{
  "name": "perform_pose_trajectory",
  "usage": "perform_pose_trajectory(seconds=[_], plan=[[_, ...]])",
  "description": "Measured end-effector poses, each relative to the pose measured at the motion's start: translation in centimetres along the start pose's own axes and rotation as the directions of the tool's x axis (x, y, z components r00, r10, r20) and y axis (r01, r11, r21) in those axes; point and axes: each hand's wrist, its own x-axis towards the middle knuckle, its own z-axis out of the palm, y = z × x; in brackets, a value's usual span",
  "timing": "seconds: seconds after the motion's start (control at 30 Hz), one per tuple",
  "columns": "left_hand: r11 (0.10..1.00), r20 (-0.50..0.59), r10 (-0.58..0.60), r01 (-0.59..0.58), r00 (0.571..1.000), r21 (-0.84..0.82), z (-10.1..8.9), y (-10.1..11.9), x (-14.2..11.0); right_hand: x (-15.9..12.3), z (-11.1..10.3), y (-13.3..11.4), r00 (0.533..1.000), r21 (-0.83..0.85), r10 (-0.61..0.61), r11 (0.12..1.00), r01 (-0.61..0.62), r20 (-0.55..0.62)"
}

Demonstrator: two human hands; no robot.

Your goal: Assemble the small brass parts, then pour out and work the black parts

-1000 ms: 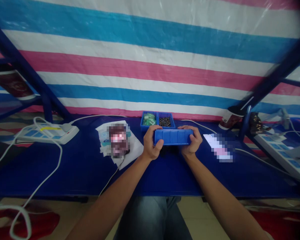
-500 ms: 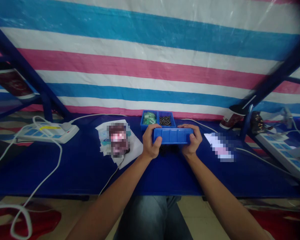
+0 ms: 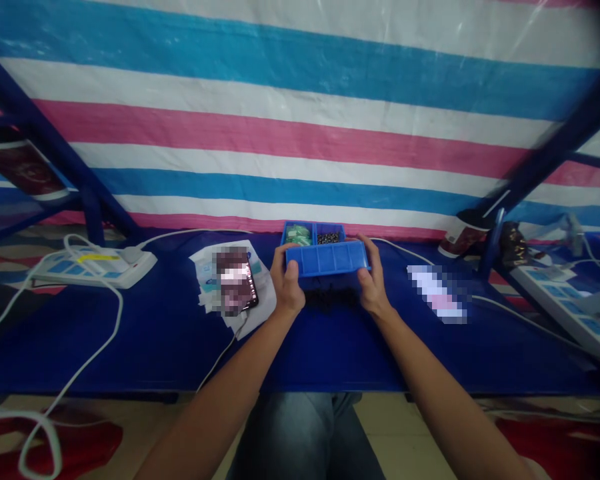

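Observation:
I hold a blue plastic bin (image 3: 327,259) upside down above the dark blue table (image 3: 130,333), its ribbed underside facing me. My left hand (image 3: 286,283) grips its left end and my right hand (image 3: 373,283) grips its right end. A heap of small dark pieces (image 3: 330,298) lies on the table just under the bin, between my wrists. Behind the bin stand two small blue trays: one with green pieces (image 3: 298,234) and one with dark pieces (image 3: 329,237).
A phone on white papers (image 3: 235,287) lies left of my hands. A white power strip (image 3: 93,263) with cables sits far left, another power strip (image 3: 563,300) far right. A blurred flat item (image 3: 437,293) lies to the right. A cup (image 3: 455,240) and blue frame posts stand at the back.
The overturned bin has moved up and slightly left, away from me, with both hands shifting along its ends. More of the dark heap beneath it now shows.

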Motion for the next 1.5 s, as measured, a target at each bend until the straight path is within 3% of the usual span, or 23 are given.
perform_pose_trajectory(seconds=[0.2,0.33,0.47,0.57,0.63,0.77,0.9,1.07,1.13,1.23,1.37,1.5], plan=[[1.0,0.01,-0.013,0.013,1.0,-0.019,0.1,0.0,0.1,-0.1,-0.1,0.2,0.999,0.021,0.03,0.999,-0.031,0.017],[1.0,-0.05,-0.014,0.015,0.999,0.0,0.1,-0.1,0.4,0.0,-0.2,0.1,0.999,0.032,0.022,0.999,-0.023,0.044],[0.996,-0.129,-0.085,0.089,0.988,0.025,-0.2,-0.9,0.8,0.1,-0.4,0.3,0.997,-0.02,0.054,0.998,-0.053,0.054],[0.985,-0.089,-0.175,0.175,0.98,-0.011,-0.2,-1.5,1.0,0.4,-0.3,0.8,0.987,0.011,0.159,0.987,-0.159,-0.013],[0.967,-0.023,-0.245,0.243,0.969,-0.072,-0.2,-1.6,1.2,0.9,-0.4,1.2,0.943,0.131,0.318,0.943,-0.305,-0.096],[0.91,0.046,-0.372,0.374,0.927,-0.178,-0.3,-1.6,1.7,1.9,-1.6,1.8,0.759,0.417,0.625,0.748,-0.516,-0.182],[0.898,-0.016,-0.429,0.424,0.903,-0.119,-0.5,-2.1,2.0,2.4,-3.7,2.6,0.624,0.498,0.75,0.636,-0.589,-0.22],[0.929,0.005,-0.361,0.359,0.933,0.088,-0.4,-2.5,1.7,1.9,-4.7,4.1,0.45,0.599,0.875,0.46,-0.656,-0.179],[0.921,0.07,-0.333,0.309,0.94,0.236,-0.3,-2.4,1.4,1.7,-4.7,4.6,0.418,0.614,0.889,0.439,-0.656,-0.189],[0.886,0.25,-0.29,0.161,0.924,0.434,-0.1,-2.1,0.8,1.5,-5.0,5.3,0.408,0.577,0.893,0.439,-0.689,-0.192],[0.809,0.464,-0.282,-0.052,0.84,0.586,-0.1,-1.8,-0.1,1.4,-5.3,5.7,0.417,0.516,0.894,0.439,-0.736,-0.166],[0.762,0.542,-0.297,-0.147,0.786,0.63,-0.2,-1.7,-0.7,1.6,-5.2,5.4,0.382,0.58,0.914,0.387,-0.717,-0.137]])
